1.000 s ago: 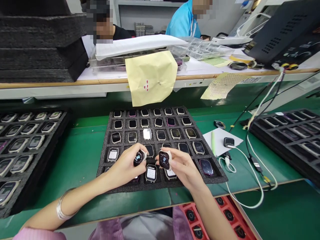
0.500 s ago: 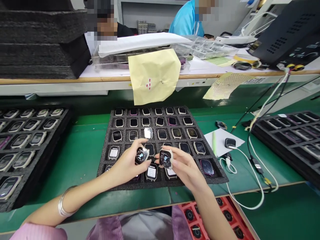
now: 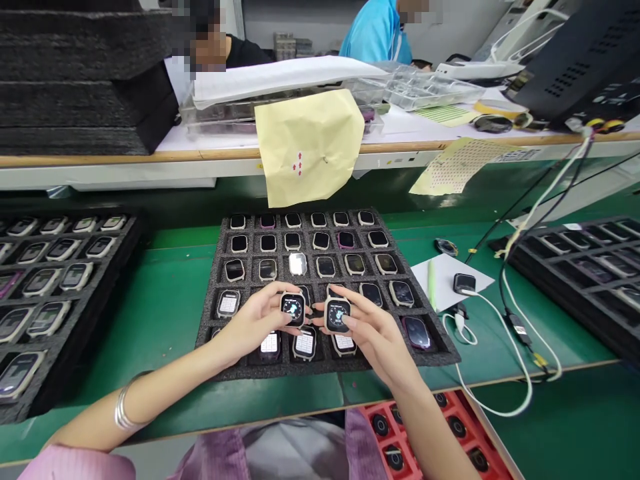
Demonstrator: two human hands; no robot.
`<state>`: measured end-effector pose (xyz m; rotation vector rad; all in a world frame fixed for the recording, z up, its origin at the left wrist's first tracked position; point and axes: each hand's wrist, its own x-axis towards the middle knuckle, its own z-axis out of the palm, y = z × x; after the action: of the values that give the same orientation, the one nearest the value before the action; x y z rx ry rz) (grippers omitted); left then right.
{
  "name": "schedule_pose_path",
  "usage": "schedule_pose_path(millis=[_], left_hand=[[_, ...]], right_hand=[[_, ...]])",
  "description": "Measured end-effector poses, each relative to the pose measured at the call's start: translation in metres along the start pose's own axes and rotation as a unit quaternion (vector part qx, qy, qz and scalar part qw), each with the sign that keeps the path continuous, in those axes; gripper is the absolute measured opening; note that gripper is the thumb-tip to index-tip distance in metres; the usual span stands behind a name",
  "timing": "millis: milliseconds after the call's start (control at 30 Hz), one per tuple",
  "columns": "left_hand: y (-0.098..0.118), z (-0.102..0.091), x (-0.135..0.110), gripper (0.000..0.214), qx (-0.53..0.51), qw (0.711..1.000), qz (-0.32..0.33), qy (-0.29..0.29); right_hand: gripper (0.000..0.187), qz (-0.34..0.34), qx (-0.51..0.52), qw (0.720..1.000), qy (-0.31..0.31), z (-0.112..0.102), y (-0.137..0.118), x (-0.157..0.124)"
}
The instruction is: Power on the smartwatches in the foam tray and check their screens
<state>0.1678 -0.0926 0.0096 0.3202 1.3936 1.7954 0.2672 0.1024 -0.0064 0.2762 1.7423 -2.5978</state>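
My left hand [image 3: 255,325] grips a square watch body with a lit screen [image 3: 293,308], held face up. My right hand [image 3: 373,331] grips a second lit watch body [image 3: 338,315] right beside it, the two almost touching. Both hover over the front rows of a black foam tray [image 3: 213,313] on the green belt. The tray's pockets hold several watch bodies; three in the front row [image 3: 303,343] show white keypad screens, those further back are dark.
More foam trays of watches lie at the left [image 3: 55,280] and right [image 3: 580,267]. White paper with a green pen [image 3: 427,285] and a cabled watch [image 3: 464,283] sits right of the tray. A red tray [image 3: 425,433] is below the bench edge. Two people sit behind the far shelf.
Both hands have turned their watches flatter, screens facing up, and brought them side by side. My left hand shifted slightly right, uncovering a lit watch in the front row.
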Motion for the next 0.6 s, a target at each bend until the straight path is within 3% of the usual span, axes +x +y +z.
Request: schedule_pose_path(millis=[433, 600], left_hand=[[-0.003, 0.000, 0.001, 0.030, 0.032, 0.999, 0.013, -0.026], [-0.010, -0.002, 0.004, 0.034, 0.102, 0.994, 0.044, -0.011]], right_hand=[[0.040, -0.028, -0.030, 0.999, -0.003, 0.001, 0.002, -0.003], [0.049, -0.014, -0.004, 1.000, -0.018, 0.003, 0.000, -0.008]])
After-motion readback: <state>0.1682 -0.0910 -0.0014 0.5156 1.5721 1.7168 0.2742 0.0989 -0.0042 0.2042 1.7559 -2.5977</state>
